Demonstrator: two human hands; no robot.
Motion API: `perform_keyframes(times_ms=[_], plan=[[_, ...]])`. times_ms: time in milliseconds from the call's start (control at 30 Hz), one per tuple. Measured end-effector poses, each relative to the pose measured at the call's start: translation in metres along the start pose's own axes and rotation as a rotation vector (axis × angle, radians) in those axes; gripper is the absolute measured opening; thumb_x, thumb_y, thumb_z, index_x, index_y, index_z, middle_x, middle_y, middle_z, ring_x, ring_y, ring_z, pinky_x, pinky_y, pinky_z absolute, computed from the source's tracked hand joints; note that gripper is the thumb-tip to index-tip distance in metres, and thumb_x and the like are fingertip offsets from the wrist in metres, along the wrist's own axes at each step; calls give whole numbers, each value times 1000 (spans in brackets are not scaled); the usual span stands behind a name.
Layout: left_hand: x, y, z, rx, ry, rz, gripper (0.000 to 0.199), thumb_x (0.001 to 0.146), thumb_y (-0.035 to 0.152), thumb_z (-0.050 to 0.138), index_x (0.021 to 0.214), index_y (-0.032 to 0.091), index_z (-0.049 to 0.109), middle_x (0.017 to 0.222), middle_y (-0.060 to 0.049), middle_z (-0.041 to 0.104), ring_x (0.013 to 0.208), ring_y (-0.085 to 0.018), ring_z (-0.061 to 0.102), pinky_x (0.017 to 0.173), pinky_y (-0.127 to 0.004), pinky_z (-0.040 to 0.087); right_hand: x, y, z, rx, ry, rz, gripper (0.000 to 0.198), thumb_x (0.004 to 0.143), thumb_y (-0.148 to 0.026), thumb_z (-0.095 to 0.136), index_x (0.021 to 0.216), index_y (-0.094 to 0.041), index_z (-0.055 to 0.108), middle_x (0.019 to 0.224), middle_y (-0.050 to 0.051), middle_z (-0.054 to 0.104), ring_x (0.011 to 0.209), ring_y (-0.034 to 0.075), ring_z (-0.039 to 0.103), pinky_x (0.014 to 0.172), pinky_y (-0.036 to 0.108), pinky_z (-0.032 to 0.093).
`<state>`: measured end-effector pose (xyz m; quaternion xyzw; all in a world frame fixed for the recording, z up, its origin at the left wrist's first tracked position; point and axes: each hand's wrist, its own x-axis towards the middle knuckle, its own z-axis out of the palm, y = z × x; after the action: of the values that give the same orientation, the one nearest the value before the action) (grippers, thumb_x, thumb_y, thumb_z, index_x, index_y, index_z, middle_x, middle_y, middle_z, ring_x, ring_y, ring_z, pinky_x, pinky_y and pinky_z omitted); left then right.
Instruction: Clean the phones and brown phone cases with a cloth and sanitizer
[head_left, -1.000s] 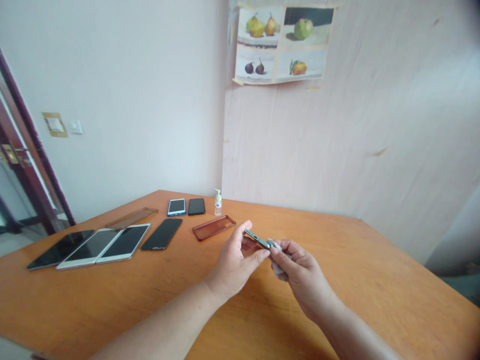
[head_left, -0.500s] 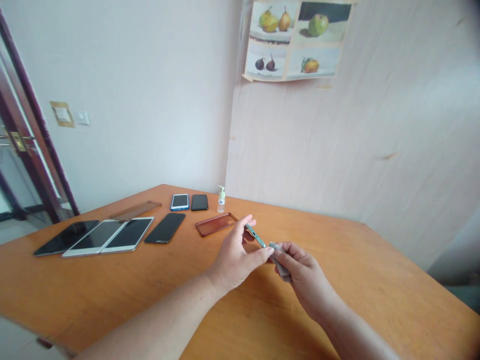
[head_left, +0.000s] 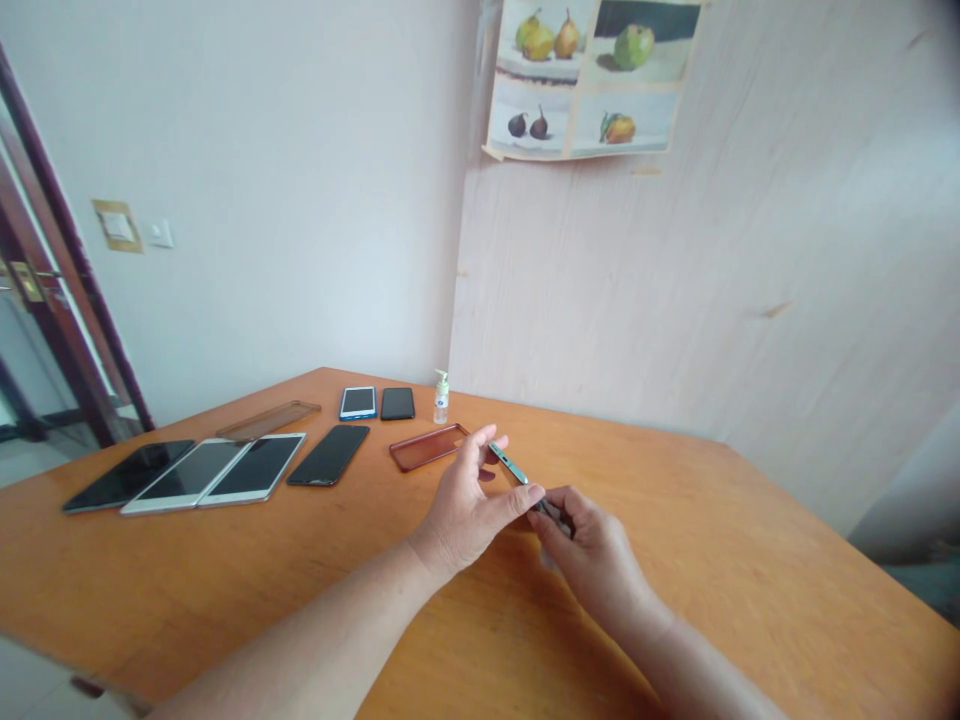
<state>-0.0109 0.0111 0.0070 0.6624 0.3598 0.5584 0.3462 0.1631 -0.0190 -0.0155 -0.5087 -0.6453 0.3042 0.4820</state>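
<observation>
My left hand (head_left: 474, 507) grips a teal-edged phone (head_left: 508, 463) between thumb and fingers. The phone is tilted, with its narrow port edge towards me. Closed around a grey cloth (head_left: 556, 520), my right hand (head_left: 596, 550) meets the near end of the phone by the left thumb. The fingers hide most of the cloth. Just beyond the left hand, a reddish-brown clear phone case (head_left: 424, 448) lies on the table.
On the wooden table (head_left: 675, 560), a pump bottle (head_left: 442, 400) stands behind the case. To the left lie a black phone (head_left: 330, 456), two smaller phones (head_left: 358, 402) behind, several tablets (head_left: 251, 470) and a brown clear case (head_left: 274, 420). A wall rises behind.
My right hand has closed in on the phone's near end, and less of the cloth shows between its fingers. My left hand keeps its hold, and the view has shifted slightly.
</observation>
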Motion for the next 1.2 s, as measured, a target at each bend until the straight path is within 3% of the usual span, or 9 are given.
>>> perform_keyframes(times_ms=[200, 533, 733, 933, 1100, 1200], plan=[[1, -14, 8, -159, -10, -11, 80, 69, 39, 84, 134, 19, 42, 139, -18, 51, 127, -29, 52, 107, -46, 42, 0, -2, 3, -59, 46, -16, 21, 87, -42, 59, 87, -22, 64, 57, -2, 59, 51, 16, 54, 51, 27, 40], [1, -17, 15, -326, -62, -68, 66, 72, 30, 81, 127, 22, 45, 136, -12, 52, 128, -25, 51, 103, -41, 48, 0, -6, 5, -2, 36, 16, 23, 87, -44, 59, 89, -21, 62, 53, -2, 60, 48, 16, 53, 49, 26, 39], [3, -8, 4, -91, -53, 57, 74, 72, 29, 81, 134, 23, 41, 140, -14, 51, 132, -28, 48, 110, -46, 39, 2, -11, -7, 327, -66, 126, 25, 85, -43, 64, 96, -20, 59, 60, -4, 55, 50, 12, 48, 48, 24, 35], [4, 3, -4, 47, -41, 113, 76, 70, 25, 80, 136, 23, 41, 136, -13, 55, 127, -28, 52, 110, -46, 39, 3, -19, -26, 668, -82, 255, 21, 82, -38, 70, 80, -19, 60, 76, 2, 62, 56, 10, 44, 51, 24, 32], [0, 15, -7, 188, -144, 207, 68, 70, 20, 77, 132, 24, 48, 137, -11, 55, 127, -28, 51, 110, -44, 38, 3, -24, -32, 793, -56, 277, 23, 81, -39, 74, 80, -18, 64, 78, 3, 63, 62, 11, 49, 54, 23, 35], [-3, 19, -8, 293, -204, 279, 72, 70, 17, 74, 135, 25, 45, 138, -9, 54, 127, -28, 51, 110, -46, 38, -1, -31, -36, 823, -119, 251, 22, 83, -38, 72, 81, -18, 63, 76, 2, 62, 57, 8, 46, 52, 21, 32]])
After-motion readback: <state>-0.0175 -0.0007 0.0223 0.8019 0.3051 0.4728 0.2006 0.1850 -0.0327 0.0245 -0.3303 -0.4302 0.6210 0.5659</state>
